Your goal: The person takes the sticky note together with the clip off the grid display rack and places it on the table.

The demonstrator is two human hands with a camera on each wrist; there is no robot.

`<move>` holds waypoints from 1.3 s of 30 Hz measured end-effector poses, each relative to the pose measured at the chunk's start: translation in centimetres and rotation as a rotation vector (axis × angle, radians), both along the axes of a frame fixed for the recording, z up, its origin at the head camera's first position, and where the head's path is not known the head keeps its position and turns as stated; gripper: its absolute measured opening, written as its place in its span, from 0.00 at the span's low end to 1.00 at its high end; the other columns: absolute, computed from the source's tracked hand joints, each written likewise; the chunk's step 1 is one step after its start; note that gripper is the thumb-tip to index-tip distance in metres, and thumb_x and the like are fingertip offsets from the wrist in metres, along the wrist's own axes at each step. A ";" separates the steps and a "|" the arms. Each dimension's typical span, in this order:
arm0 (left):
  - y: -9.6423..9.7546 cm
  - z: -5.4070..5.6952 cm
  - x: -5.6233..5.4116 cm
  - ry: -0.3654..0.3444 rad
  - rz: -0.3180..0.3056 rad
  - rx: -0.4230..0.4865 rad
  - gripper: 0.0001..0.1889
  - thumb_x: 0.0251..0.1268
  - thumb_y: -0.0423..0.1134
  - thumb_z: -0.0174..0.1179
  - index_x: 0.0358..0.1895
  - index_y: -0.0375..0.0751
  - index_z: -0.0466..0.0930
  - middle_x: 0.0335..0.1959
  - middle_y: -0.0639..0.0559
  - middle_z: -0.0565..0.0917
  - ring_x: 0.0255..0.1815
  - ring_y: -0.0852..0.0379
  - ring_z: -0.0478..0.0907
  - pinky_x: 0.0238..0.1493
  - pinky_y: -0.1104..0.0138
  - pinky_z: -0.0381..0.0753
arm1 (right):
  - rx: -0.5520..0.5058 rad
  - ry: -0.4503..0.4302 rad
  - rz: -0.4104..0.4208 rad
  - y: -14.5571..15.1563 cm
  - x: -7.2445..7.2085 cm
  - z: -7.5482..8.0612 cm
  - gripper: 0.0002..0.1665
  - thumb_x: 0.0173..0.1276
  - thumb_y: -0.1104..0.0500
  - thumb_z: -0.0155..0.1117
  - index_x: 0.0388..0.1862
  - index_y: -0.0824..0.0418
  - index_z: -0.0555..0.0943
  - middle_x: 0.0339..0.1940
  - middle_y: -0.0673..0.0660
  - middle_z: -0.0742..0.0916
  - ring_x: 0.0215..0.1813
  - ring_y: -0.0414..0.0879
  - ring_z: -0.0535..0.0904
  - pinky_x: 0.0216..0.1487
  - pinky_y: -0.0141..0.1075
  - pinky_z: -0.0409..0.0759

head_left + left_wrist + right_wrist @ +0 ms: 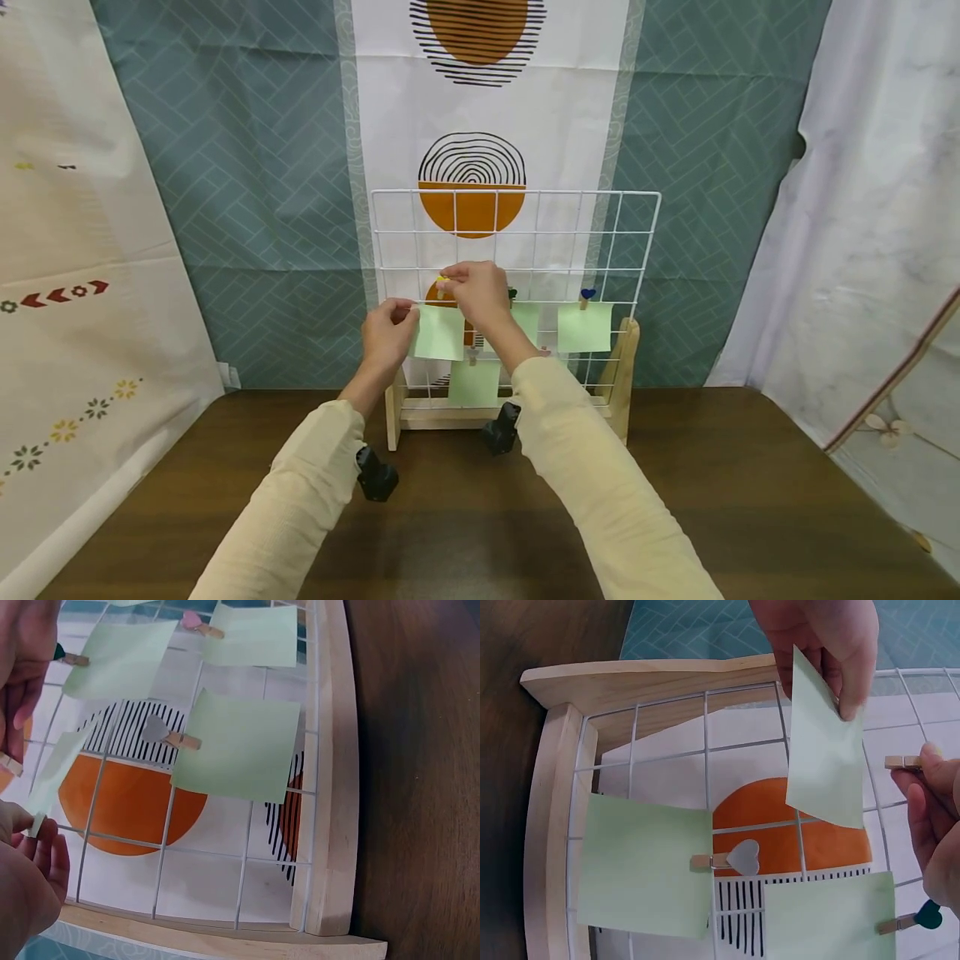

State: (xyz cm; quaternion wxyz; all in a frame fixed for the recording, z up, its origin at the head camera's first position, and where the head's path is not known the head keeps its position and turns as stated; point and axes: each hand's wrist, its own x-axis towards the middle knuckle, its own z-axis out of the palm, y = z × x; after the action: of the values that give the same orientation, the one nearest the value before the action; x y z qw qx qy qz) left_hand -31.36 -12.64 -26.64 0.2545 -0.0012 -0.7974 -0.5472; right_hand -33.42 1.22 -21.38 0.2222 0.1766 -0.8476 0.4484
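My left hand (386, 337) pinches a pale green paper note (440, 333) by its left edge, holding it against the front of a white wire grid (555, 269). Thumb and fingers of my right hand (480, 293) pinch a small wooden clothespin (901, 762) with a yellow heart on it, just above the note's top edge. In the right wrist view the clothespin is beside the held note and apart from it. Below hangs another green note (645, 866), clipped by a clothespin with a grey heart (742, 857).
The grid stands in a wooden frame (626, 367) on a dark brown table (450, 533). Further notes hang to the right, one under a blue heart clothespin (586, 297), another by a green heart clothespin (928, 915). A patterned curtain (262, 167) hangs behind.
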 end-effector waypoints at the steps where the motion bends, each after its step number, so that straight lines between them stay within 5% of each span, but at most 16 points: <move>1: 0.0 0.0 0.1 0.002 -0.001 0.002 0.11 0.68 0.33 0.56 0.46 0.29 0.80 0.38 0.38 0.81 0.38 0.49 0.74 0.35 0.68 0.70 | -0.013 -0.006 0.012 0.0 0.0 0.0 0.11 0.63 0.60 0.70 0.43 0.63 0.87 0.39 0.55 0.89 0.40 0.46 0.85 0.37 0.32 0.79; 17: -0.7 -0.4 1.3 0.016 -0.054 0.015 0.07 0.67 0.32 0.55 0.43 0.30 0.77 0.36 0.40 0.79 0.37 0.51 0.72 0.37 0.68 0.70 | 0.026 -0.033 0.096 2.2 1.2 -0.4 0.12 0.63 0.61 0.70 0.45 0.62 0.87 0.41 0.55 0.88 0.43 0.46 0.84 0.39 0.33 0.80; 25: -1.3 -1.4 2.1 -0.012 -0.120 -0.003 0.10 0.70 0.34 0.54 0.46 0.30 0.76 0.40 0.39 0.79 0.41 0.49 0.72 0.41 0.66 0.70 | 0.136 0.024 0.090 4.7 2.5 -1.5 0.14 0.64 0.60 0.68 0.48 0.62 0.86 0.46 0.57 0.87 0.45 0.49 0.84 0.44 0.37 0.80; 30: -1.4 -2.1 2.2 -0.031 -0.143 0.007 0.10 0.70 0.34 0.55 0.46 0.30 0.76 0.40 0.40 0.79 0.41 0.50 0.72 0.41 0.67 0.70 | 0.177 0.064 0.092 6.4 3.3 -2.4 0.15 0.66 0.60 0.66 0.51 0.62 0.85 0.48 0.58 0.85 0.42 0.51 0.85 0.37 0.38 0.79; 39: -2.2 -3.7 3.6 -0.091 -0.168 -0.041 0.10 0.73 0.34 0.51 0.46 0.29 0.74 0.38 0.41 0.76 0.36 0.52 0.70 0.34 0.68 0.75 | 0.134 -0.017 0.090 9.1 4.2 -3.7 0.16 0.68 0.60 0.63 0.53 0.64 0.83 0.45 0.58 0.87 0.45 0.51 0.84 0.36 0.38 0.80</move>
State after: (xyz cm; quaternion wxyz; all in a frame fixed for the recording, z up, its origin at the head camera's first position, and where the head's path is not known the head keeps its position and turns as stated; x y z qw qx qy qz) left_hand -27.76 -14.88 -30.31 0.1712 -0.0482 -0.8162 -0.5497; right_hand -29.27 10.35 -25.11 0.1825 0.2252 -0.8688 0.4014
